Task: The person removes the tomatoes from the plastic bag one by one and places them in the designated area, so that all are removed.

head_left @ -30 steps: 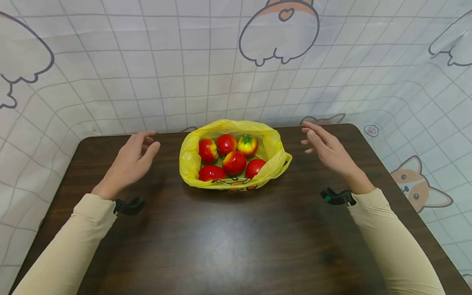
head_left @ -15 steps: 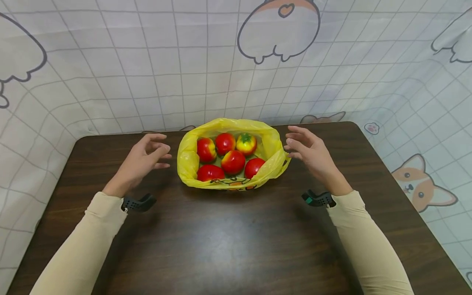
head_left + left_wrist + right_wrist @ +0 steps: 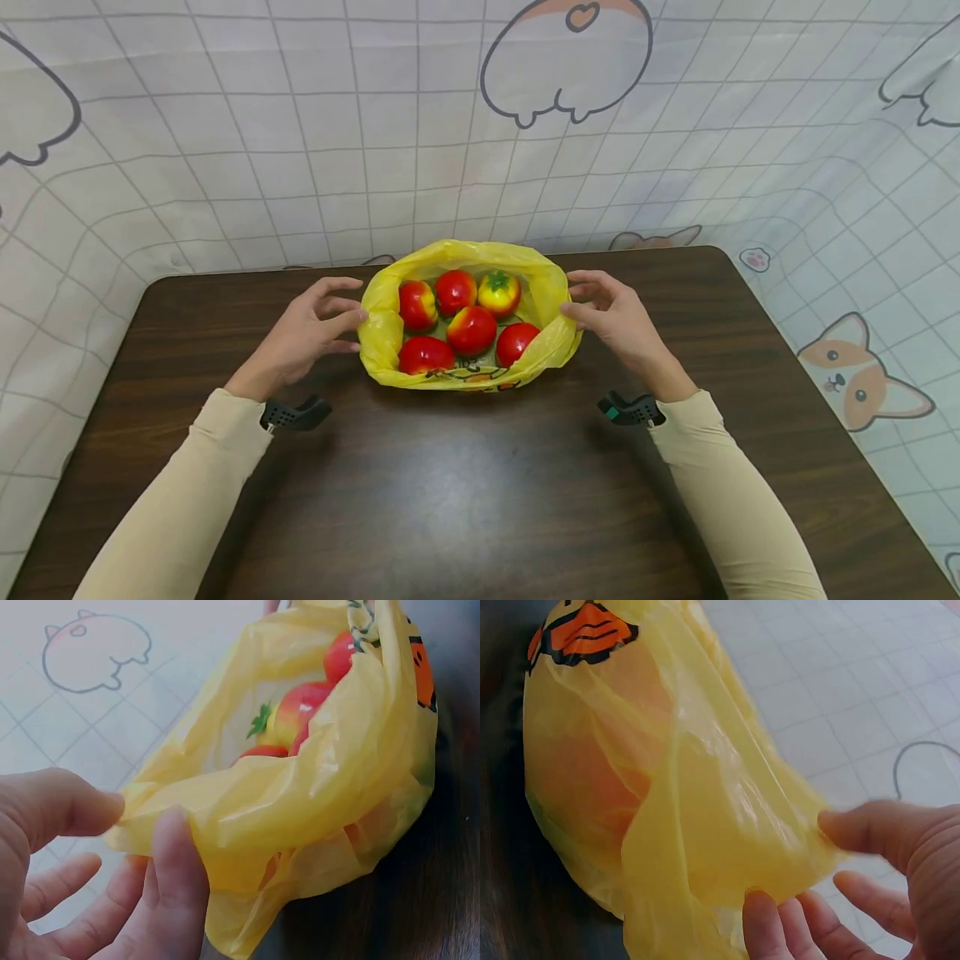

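A yellow plastic bag (image 3: 385, 333) sits with its mouth open on the table. Inside lie several glossy red and yellow fruits (image 3: 472, 331); one fruit (image 3: 498, 293) carries a green leafy top. At the bag's left side my left hand (image 3: 303, 329) has thumb and fingers on either side of the rim, pinching the thin plastic, as the left wrist view shows. My right hand (image 3: 618, 321) takes the right edge likewise, its thumb (image 3: 855, 825) on the rim and its fingers curled at the outer side. Behind the bag's wall, the lower parts of the fruits are hidden.
The dark wooden table (image 3: 442, 483) extends in front of the bag and to both sides. Behind it hangs a white grid-patterned cloth (image 3: 420, 125) with cartoon dogs, close to the table's back edge. Each wrist wears a black strap (image 3: 296, 412).
Both hands have come inward from the sides, the left moving right and the right moving left. They have reached the bag's opposite rims, and the bag's right edge has drawn in slightly.
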A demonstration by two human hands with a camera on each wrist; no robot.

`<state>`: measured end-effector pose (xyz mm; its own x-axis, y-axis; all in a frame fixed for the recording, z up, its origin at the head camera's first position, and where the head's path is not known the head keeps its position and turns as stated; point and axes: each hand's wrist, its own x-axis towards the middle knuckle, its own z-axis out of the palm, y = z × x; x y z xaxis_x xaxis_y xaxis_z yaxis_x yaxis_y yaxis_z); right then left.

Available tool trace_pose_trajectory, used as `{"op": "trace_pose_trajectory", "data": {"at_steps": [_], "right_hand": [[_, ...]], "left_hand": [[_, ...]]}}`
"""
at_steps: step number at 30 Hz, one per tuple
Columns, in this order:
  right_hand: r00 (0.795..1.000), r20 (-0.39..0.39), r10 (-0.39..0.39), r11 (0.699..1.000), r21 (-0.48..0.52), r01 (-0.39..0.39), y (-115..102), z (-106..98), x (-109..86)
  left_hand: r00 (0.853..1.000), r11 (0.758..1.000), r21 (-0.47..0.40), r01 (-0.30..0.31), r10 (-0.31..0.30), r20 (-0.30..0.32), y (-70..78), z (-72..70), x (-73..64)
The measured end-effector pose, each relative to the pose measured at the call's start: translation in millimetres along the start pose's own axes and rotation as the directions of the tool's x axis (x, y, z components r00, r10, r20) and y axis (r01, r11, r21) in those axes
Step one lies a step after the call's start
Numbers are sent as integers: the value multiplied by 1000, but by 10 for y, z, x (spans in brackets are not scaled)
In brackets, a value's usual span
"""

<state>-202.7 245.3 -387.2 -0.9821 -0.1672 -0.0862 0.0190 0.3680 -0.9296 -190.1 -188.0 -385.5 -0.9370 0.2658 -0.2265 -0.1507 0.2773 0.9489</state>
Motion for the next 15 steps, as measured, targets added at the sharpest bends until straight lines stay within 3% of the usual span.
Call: {"op": "trace_pose_trajectory", "data": {"at_steps": [15], "right_hand": [[999,43,-9,1000,-29,11,-37,71,-62]], "left_hand": [[997,997,-69,42,-37,75,24,93,-111]]}}
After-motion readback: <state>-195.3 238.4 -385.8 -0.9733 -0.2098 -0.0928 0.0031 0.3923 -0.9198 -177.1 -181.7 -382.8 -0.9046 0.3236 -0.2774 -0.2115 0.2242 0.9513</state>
